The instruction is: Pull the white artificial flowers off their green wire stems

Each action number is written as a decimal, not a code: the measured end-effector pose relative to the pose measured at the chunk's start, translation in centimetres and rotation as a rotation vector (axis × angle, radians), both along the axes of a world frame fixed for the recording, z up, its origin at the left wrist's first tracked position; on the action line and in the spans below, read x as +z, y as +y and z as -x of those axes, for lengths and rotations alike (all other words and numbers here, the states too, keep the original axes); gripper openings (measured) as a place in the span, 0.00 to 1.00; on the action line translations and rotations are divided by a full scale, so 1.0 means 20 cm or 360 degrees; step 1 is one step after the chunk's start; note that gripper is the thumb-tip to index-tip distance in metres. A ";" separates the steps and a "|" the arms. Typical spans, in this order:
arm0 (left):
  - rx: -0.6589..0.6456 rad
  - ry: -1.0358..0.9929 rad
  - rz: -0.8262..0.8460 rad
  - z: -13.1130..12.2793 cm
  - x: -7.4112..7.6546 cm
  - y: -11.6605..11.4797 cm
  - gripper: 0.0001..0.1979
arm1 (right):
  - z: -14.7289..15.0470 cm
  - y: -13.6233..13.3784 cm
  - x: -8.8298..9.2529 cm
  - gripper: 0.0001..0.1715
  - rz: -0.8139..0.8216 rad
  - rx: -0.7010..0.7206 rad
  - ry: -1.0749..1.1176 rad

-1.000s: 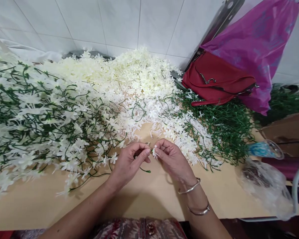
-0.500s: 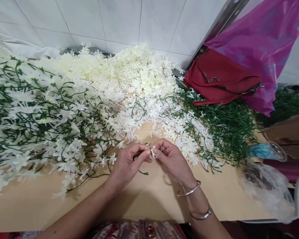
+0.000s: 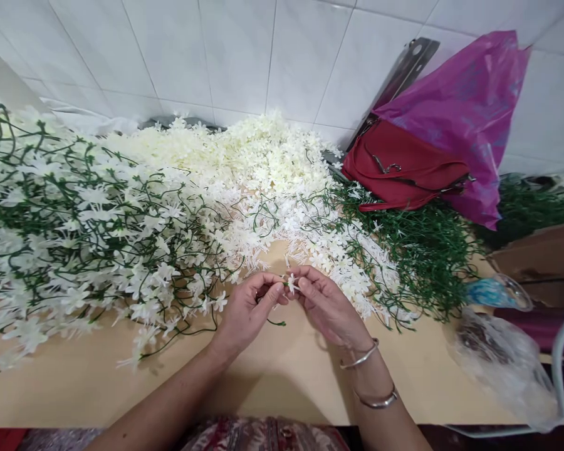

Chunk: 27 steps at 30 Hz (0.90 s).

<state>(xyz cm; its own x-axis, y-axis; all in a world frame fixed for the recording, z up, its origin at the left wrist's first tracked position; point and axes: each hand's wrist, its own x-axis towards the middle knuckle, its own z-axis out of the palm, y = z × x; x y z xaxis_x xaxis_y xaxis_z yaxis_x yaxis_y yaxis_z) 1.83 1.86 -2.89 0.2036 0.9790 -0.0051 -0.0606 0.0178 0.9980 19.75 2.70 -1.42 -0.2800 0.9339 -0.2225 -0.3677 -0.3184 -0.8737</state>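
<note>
My left hand (image 3: pixel 249 310) pinches a green artificial flower stem between thumb and forefinger; its loose end (image 3: pixel 277 323) pokes out below the fingers. Close against it, the fingertips of my right hand (image 3: pixel 326 304) grip a small white artificial flower (image 3: pixel 291 284) at the stem's tip. Just beyond the hands lie loose white petals and thin white stamen pieces (image 3: pixel 301 216). To the left is a large heap of white flowers on green stems (image 3: pixel 136 232). Cream-white blossoms (image 3: pixel 263 156) are piled behind, near the wall.
Bare green stems (image 3: pixel 427 263) lie at the right, under a red handbag (image 3: pixel 404 166) and a purple plastic bag (image 3: pixel 470 106). A clear plastic bag (image 3: pixel 502 363) rests on the table (image 3: pixel 395 376) near its right edge. A tiled wall (image 3: pixel 239 56) stands behind.
The view has tilted up slightly, so everything sits lower in it. Both hands stay together; the white flower between them has turned and its petals now show more openly.
</note>
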 end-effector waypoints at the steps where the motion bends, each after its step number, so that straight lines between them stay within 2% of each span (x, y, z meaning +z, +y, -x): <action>1: 0.0004 0.0008 0.0003 0.00 0.00 0.00 0.12 | 0.00 0.00 0.00 0.20 -0.0009 -0.0010 -0.0012; 4: -0.0001 0.0038 -0.0019 0.01 -0.01 -0.01 0.13 | 0.01 0.01 -0.01 0.16 -0.0022 -0.0075 -0.0066; 8: -0.0019 0.0070 -0.0077 0.01 0.00 0.00 0.13 | 0.02 0.01 -0.04 0.17 -0.0003 -0.0145 -0.0117; 12: -0.0011 0.0112 -0.0123 0.01 0.01 0.00 0.12 | 0.02 0.00 -0.06 0.17 -0.0002 -0.0112 -0.0212; 18: 0.0006 0.0182 -0.0151 0.02 0.01 0.01 0.09 | 0.03 0.00 -0.04 0.18 0.0001 -0.0126 -0.0205; 27: 0.0006 0.0252 -0.0212 0.02 0.01 0.02 0.11 | 0.03 0.03 -0.01 0.18 -0.0031 0.0012 -0.0235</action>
<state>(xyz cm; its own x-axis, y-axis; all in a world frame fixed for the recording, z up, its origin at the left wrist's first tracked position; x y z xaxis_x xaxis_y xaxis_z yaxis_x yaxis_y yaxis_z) 1.44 2.20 -2.73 0.2067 0.9740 0.0928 0.0971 -0.1149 0.9886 19.16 3.36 -1.63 -0.2527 0.9364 -0.2436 -0.2320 -0.3030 -0.9243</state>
